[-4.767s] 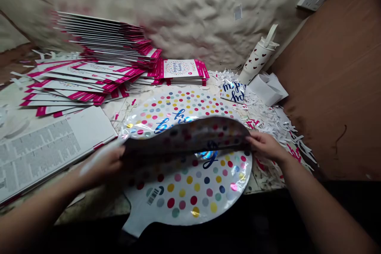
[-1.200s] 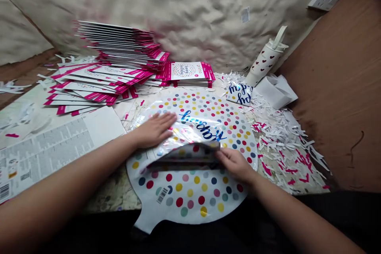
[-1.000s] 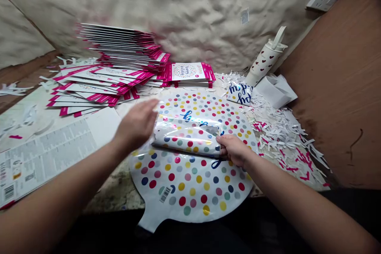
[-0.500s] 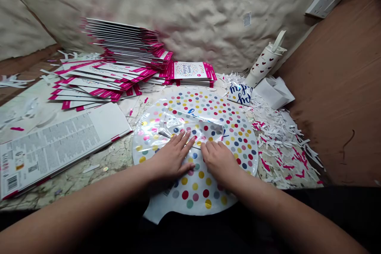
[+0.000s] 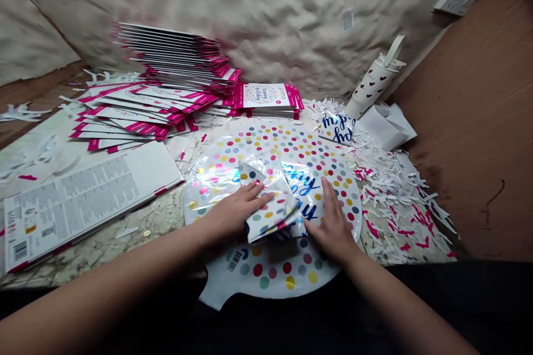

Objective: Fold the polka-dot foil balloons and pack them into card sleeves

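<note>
A large round foil balloon [image 5: 287,283] with coloured dots and blue lettering lies flat at the table's front edge, its neck toward me. On its middle is a smaller folded foil balloon [image 5: 266,219] of the same dotted pattern, its near edge raised a little. My left hand [image 5: 239,208] grips this folded piece from the left, fingers on top and thumb hidden. To the right, my right hand [image 5: 335,227] is open, fingers extended and together, with its thumb close to the folded piece's right edge. Whether the thumb touches it I cannot tell.
Pink-and-white packets [image 5: 179,61] form a tall, leaning stack at the back left. Flat printed card sleeves [image 5: 91,199] lie at left. A tumbler [image 5: 375,83], a folded foil packet [image 5: 335,127], crumpled white paper [image 5: 387,125] and paper shreds [image 5: 400,205] occupy the right side.
The folded balloon has become narrower and turned, with its near edge lifted, uncovering blue lettering beneath. My right hand has moved right off it and opened; my left hand has shifted slightly left.
</note>
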`<state>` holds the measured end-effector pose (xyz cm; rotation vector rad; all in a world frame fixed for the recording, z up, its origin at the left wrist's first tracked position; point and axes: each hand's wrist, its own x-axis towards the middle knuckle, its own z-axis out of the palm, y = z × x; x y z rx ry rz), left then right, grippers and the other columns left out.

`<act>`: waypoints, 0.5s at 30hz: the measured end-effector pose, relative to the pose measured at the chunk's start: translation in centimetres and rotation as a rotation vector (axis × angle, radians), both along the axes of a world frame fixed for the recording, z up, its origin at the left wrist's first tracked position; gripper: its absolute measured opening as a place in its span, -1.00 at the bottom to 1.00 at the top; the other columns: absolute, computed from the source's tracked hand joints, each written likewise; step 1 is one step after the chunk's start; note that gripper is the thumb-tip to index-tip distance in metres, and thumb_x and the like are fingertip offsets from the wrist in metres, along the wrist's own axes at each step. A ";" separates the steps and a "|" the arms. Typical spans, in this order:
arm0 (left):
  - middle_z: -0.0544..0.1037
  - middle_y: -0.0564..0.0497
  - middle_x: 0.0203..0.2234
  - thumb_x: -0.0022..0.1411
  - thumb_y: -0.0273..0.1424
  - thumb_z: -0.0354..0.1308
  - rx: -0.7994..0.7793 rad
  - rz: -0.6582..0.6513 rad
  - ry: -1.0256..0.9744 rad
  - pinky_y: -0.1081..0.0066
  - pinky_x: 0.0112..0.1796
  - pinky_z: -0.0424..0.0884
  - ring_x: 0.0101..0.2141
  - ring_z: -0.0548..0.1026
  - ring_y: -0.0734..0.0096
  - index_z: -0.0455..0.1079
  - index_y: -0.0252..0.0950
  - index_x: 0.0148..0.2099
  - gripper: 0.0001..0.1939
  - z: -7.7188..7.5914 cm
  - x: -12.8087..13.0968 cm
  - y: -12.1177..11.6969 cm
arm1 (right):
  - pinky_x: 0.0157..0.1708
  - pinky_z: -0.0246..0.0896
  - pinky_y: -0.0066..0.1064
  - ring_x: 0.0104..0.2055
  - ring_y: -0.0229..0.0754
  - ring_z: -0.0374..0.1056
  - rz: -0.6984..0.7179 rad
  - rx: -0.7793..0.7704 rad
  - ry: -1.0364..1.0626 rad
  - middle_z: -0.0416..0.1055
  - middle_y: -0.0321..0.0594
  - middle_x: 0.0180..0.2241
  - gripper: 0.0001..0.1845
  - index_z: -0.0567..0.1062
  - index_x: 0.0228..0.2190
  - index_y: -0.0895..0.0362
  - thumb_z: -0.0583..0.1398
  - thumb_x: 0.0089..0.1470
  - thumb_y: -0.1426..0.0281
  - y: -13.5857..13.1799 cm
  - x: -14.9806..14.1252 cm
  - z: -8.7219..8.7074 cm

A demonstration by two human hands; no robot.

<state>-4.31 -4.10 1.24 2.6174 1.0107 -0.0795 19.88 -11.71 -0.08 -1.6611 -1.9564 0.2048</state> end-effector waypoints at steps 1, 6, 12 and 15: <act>-0.07 -0.05 0.27 0.12 -0.51 0.01 0.000 -0.040 -0.010 0.12 0.13 0.07 0.23 -0.08 0.10 -0.10 -0.03 0.28 -0.28 0.0 -0.2 -0.1 | 0.16 -0.04 0.00 0.30 0.03 -0.29 -0.008 -0.033 0.013 -0.26 0.01 0.27 -0.05 -0.36 0.23 0.13 0.14 0.02 0.32 0.5 0.4 -0.6; -0.13 -0.12 0.27 0.09 -0.44 0.08 0.051 -0.219 -0.060 0.01 0.13 0.00 0.23 -0.16 -0.01 -0.12 -0.10 0.30 -0.24 -1.1 -1.0 -0.7 | 0.22 -0.24 -0.05 0.27 -0.12 -0.12 0.585 -0.027 -0.125 0.15 -0.13 0.16 -0.47 0.13 0.15 0.05 0.01 0.13 0.47 2.7 0.7 -0.6; 0.48 -0.10 -0.10 0.24 -0.44 -0.11 0.040 -0.109 -0.396 0.24 -0.01 0.30 -0.06 0.40 0.24 0.36 -0.23 0.02 -0.65 -1.4 -2.6 -1.0 | -0.03 0.17 -0.24 -0.05 -0.11 0.36 0.569 -0.374 0.173 0.49 -0.21 -0.16 -0.76 0.49 -0.22 0.06 0.11 0.05 0.43 4.3 0.4 1.0; 0.54 0.00 -0.40 0.21 -0.24 -0.04 -0.378 0.381 -0.413 0.42 -0.34 0.41 -0.35 0.49 0.35 0.44 -0.25 -0.28 -0.73 0.5 -1.7 0.7 | -0.29 0.30 -0.38 -0.26 -0.17 0.43 0.234 -0.606 0.347 0.51 -0.22 -0.31 -0.77 0.48 -0.26 0.10 0.06 0.10 0.35 6.7 -0.2 1.7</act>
